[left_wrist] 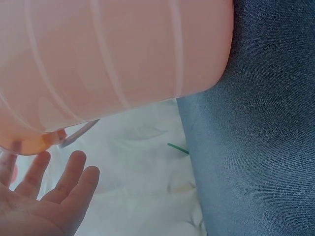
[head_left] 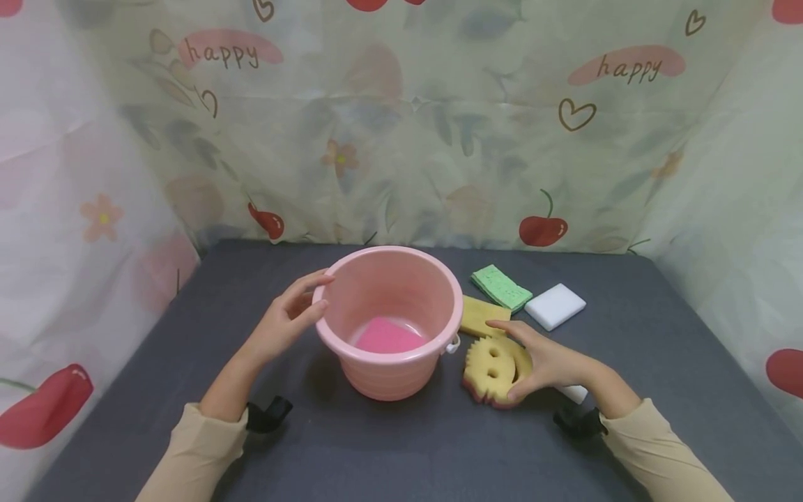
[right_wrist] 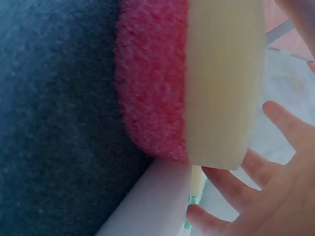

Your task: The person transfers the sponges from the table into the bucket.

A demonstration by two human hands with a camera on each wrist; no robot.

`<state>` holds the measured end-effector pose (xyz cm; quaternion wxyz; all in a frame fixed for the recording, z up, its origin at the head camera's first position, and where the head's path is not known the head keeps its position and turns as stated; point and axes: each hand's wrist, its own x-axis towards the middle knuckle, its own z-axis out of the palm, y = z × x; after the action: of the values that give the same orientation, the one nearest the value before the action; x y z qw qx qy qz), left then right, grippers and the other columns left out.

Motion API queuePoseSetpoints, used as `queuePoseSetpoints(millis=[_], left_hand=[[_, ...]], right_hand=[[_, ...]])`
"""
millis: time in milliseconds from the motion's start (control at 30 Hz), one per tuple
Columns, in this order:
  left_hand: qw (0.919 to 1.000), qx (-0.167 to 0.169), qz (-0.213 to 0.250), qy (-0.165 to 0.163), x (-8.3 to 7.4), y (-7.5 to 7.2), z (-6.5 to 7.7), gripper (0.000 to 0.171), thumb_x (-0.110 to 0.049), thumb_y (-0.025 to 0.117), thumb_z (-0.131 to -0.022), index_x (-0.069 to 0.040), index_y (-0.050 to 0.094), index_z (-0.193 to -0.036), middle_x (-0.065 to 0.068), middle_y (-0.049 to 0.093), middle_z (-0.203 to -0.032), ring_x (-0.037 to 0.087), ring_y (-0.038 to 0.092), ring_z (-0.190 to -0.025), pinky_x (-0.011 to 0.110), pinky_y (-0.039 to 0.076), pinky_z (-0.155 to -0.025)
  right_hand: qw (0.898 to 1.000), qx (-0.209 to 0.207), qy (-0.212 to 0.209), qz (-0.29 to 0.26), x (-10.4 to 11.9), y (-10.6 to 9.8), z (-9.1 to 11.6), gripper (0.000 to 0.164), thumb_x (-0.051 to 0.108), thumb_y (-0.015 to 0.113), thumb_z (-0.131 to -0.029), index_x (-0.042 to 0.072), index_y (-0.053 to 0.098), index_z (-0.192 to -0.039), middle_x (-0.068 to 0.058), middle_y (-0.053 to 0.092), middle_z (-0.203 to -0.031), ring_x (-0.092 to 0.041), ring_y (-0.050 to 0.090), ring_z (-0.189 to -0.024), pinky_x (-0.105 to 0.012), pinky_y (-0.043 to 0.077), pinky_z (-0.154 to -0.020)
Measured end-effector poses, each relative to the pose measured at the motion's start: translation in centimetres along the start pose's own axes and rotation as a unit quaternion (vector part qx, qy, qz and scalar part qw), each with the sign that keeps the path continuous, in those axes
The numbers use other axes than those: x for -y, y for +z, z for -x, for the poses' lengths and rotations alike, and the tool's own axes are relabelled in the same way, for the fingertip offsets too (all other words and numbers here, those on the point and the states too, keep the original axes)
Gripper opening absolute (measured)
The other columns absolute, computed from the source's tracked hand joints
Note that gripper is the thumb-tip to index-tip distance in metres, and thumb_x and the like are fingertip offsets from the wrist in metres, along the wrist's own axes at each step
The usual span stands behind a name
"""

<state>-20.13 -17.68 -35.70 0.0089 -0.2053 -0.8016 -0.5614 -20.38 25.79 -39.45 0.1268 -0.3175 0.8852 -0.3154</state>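
A pink bucket (head_left: 389, 373) stands upright on the dark table, with a bright pink sponge (head_left: 390, 336) at its bottom. At the bucket's left rim is my left hand (head_left: 285, 317), fingers spread and fingertips at the rim; in the left wrist view the fingers (left_wrist: 74, 184) look extended. My right hand (head_left: 552, 355) hovers around the right side of a yellow smiley-face sponge (head_left: 492, 368), thumb near its lower edge and fingers beyond its upper edge. In the right wrist view this sponge (right_wrist: 221, 83) shows a red scouring layer, and the fingers are spread apart.
Behind the smiley sponge lie a yellow rectangular sponge (head_left: 482, 315), a green sponge (head_left: 502, 287) and a white sponge block (head_left: 555, 307). Another white block (head_left: 574, 393) is mostly hidden under my right hand. Patterned cloth (head_left: 414, 139) walls in the table's back and sides.
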Motion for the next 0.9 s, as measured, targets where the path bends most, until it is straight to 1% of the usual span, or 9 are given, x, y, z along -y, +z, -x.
queuePoseSetpoints(millis=[133,267,467,600,700,767,900], left_hand=[[1.0,0.0,0.0,0.001,-0.01,0.01,-0.01,0.046,-0.014,0.054,-0.094,-0.012,0.042,-0.138,0.009,0.029,-0.152,0.038,0.047,-0.124,0.017,0.047,-0.082],[1.0,-0.001,-0.001,0.002,-0.01,0.02,0.0,0.046,-0.014,0.054,-0.093,-0.012,0.042,-0.138,0.009,0.03,-0.152,0.038,0.047,-0.124,0.016,0.047,-0.083],[1.0,-0.001,-0.004,0.001,-0.01,0.03,0.0,0.046,-0.015,0.054,-0.094,-0.013,0.042,-0.138,0.008,0.03,-0.152,0.038,0.048,-0.124,0.016,0.047,-0.083],[1.0,-0.001,-0.007,-0.001,-0.05,0.03,-0.01,0.046,-0.015,0.054,-0.094,-0.013,0.042,-0.138,0.009,0.029,-0.152,0.039,0.048,-0.124,0.016,0.047,-0.083],[1.0,-0.002,-0.007,-0.003,-0.08,0.05,-0.03,0.046,-0.014,0.054,-0.093,-0.013,0.042,-0.138,0.009,0.03,-0.152,0.039,0.048,-0.124,0.016,0.047,-0.083],[1.0,-0.002,-0.005,-0.003,-0.07,0.07,-0.04,0.046,-0.014,0.054,-0.093,-0.013,0.042,-0.138,0.009,0.03,-0.152,0.039,0.047,-0.125,0.017,0.047,-0.083],[1.0,-0.003,-0.002,-0.002,0.0,0.08,-0.04,0.046,-0.013,0.054,-0.093,-0.013,0.042,-0.138,0.009,0.031,-0.152,0.038,0.048,-0.124,0.017,0.047,-0.083]], right_hand=[[1.0,0.0,-0.004,0.01,-0.06,0.12,0.21,0.108,0.037,0.086,-0.06,0.019,0.023,-0.147,-0.01,0.032,-0.144,-0.027,0.033,-0.131,-0.04,0.034,-0.103],[1.0,0.0,-0.016,0.015,-0.03,0.33,0.36,0.108,0.038,0.086,-0.06,0.017,0.025,-0.146,-0.01,0.035,-0.143,-0.025,0.035,-0.129,-0.04,0.035,-0.103],[0.999,-0.004,-0.028,0.04,-0.01,0.57,0.47,0.105,0.042,0.085,-0.06,0.016,0.028,-0.145,-0.01,0.04,-0.139,-0.022,0.037,-0.125,-0.046,0.035,-0.099],[0.999,-0.005,-0.021,0.038,-0.05,0.54,0.44,0.104,0.042,0.084,-0.061,0.017,0.028,-0.145,-0.011,0.04,-0.139,-0.026,0.037,-0.126,-0.052,0.035,-0.098],[0.999,-0.004,-0.014,0.034,-0.05,0.51,0.45,0.102,0.042,0.084,-0.063,0.018,0.028,-0.145,-0.011,0.04,-0.139,-0.027,0.037,-0.127,-0.053,0.035,-0.099],[1.0,-0.004,-0.01,0.028,0.01,0.5,0.49,0.101,0.041,0.083,-0.063,0.019,0.028,-0.145,-0.01,0.04,-0.139,-0.026,0.037,-0.127,-0.05,0.036,-0.099],[1.0,-0.008,-0.007,0.021,0.17,0.46,0.63,0.1,0.04,0.084,-0.064,0.021,0.028,-0.145,-0.008,0.04,-0.138,-0.022,0.038,-0.126,-0.039,0.036,-0.101]])
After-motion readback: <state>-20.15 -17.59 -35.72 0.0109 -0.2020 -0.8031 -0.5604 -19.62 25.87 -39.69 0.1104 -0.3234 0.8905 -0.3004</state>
